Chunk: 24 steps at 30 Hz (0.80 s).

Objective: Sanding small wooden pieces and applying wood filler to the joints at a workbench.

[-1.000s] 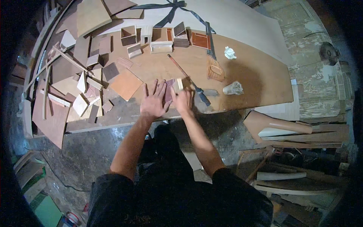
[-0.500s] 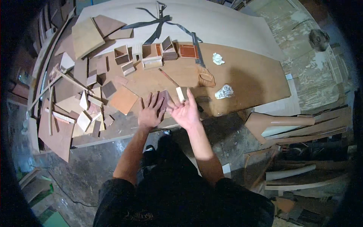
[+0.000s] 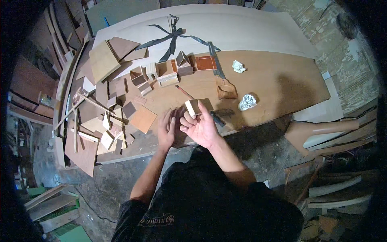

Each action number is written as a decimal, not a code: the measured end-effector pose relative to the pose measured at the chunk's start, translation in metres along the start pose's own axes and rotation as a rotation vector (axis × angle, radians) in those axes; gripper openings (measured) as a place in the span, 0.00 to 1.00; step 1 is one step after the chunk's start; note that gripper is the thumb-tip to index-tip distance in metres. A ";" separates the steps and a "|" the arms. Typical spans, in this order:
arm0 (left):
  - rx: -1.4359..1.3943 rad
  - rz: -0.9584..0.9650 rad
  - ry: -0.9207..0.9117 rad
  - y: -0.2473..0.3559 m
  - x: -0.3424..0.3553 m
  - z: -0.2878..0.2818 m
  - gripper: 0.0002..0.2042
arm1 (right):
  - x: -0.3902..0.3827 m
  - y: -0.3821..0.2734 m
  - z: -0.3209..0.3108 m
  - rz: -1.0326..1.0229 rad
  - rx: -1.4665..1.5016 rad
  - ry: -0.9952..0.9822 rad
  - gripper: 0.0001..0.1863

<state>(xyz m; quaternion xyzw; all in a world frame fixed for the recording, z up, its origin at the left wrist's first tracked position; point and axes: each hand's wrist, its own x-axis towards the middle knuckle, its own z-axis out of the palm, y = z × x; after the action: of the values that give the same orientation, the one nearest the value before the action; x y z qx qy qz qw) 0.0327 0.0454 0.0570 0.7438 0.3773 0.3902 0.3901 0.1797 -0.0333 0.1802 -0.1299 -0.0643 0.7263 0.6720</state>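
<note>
My right hand (image 3: 201,127) pinches the light, stiff wood block (image 3: 192,107) by its sides; left hand (image 3: 166,131) open, flat on surface (image 3: 274,80).

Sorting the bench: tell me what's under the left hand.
The left hand lies flat on the brown board, beside a square plywood piece. Whatever sits beneath the palm is covered. The right hand holds a small wooden block.

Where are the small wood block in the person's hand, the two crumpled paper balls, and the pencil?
Wood block (image 3: 192,107), head view, on its pale top face.
Paper balls (image 3: 239,66) and (image 3: 247,101), head view, middle of each.
Pencil (image 3: 184,92), head view, mid-shaft.
Right hand (image 3: 200,127), head view, palm, holding the block.
</note>
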 end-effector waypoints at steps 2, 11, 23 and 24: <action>-0.125 -0.026 0.048 0.043 0.004 -0.005 0.18 | 0.000 -0.005 -0.009 -0.049 -0.110 0.058 0.23; -0.122 0.157 0.241 0.131 0.010 0.019 0.24 | 0.000 -0.011 -0.014 -0.127 -0.181 0.247 0.17; -0.135 0.166 0.462 0.129 0.003 0.033 0.10 | -0.004 -0.002 -0.017 -0.001 -0.073 0.225 0.18; -0.107 0.176 0.490 0.130 0.004 0.033 0.08 | -0.003 -0.002 -0.018 0.003 -0.073 0.224 0.18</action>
<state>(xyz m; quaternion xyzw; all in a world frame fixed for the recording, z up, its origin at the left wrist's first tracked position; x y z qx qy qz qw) 0.0967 -0.0145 0.1592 0.6353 0.3732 0.6104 0.2907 0.1871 -0.0373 0.1635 -0.2349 -0.0149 0.7054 0.6686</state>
